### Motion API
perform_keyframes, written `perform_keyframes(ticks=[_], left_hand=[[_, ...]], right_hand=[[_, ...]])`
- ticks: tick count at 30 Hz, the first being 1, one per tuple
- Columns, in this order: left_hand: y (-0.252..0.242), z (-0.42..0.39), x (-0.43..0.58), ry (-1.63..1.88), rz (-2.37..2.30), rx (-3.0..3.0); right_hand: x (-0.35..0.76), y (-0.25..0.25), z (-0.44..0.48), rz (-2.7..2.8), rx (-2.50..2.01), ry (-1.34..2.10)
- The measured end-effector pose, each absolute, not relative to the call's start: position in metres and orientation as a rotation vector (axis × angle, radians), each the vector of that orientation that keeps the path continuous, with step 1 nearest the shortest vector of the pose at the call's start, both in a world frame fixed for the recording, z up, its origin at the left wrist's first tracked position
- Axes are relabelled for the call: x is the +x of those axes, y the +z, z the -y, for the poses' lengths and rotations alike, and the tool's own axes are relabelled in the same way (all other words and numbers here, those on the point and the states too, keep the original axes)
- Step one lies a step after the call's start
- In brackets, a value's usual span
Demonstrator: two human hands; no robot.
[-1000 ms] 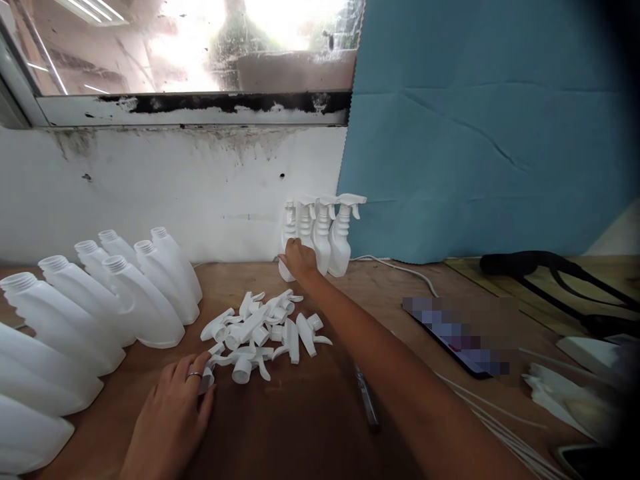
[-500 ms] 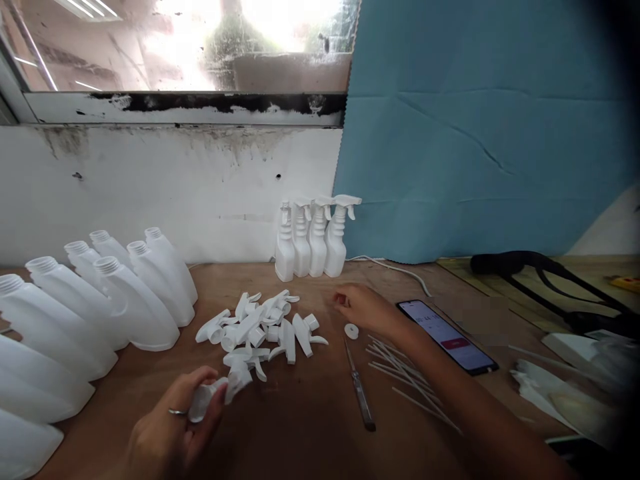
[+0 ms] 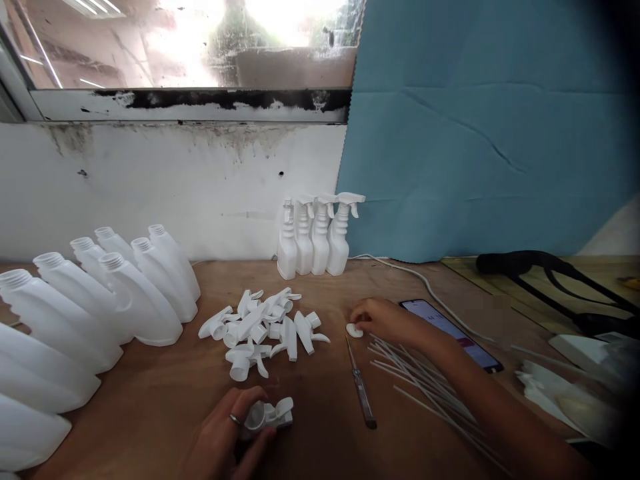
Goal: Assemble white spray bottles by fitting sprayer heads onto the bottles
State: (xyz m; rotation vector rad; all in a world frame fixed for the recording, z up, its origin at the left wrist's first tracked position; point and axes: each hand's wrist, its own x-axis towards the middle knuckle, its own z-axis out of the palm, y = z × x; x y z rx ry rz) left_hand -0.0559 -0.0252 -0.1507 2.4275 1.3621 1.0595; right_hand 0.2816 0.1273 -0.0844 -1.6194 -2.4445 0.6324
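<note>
My left hand [image 3: 233, 427] is closed around a white trigger spray head [image 3: 267, 417], its round collar facing up, at the front of the table. Further back, a pile of white trigger spray heads [image 3: 260, 327] lies loose. My right hand [image 3: 375, 317] has its fingertips pinched at the edge of a small white washer [image 3: 354, 331], which still lies against the tabletop. Just below it is a thin screwdriver-like tool [image 3: 363, 393] with a clear handle. Several thin white tubes [image 3: 420, 380] lie partly under my right forearm.
White bottles without tops [image 3: 140, 300] stand in rows on the left. Several small spray bottles [image 3: 313, 240] stand against the wall. A phone [image 3: 450, 333] lies behind my right forearm. On the right are a black strap-like object [image 3: 540, 267], plastic bags [image 3: 560, 400] and a white cable [image 3: 425, 273].
My left hand has moved right and nearer with a spray head, away from the pile. My right hand has come slightly right and down onto the washer.
</note>
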Motion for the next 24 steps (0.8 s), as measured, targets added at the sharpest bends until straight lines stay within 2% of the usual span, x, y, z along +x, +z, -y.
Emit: perform_keyframes(ticks=[17,24], left_hand=[[-0.144,0.028,-0.047,1.28,-1.304,2.273],[-0.144,0.028,-0.05,1.082,-1.32,2.137]], right_hand=[[0.278,-0.074,-0.123,2.393,-1.57,0.628],[0.205,-0.047,-0.061,2.372,-1.122,0.785]])
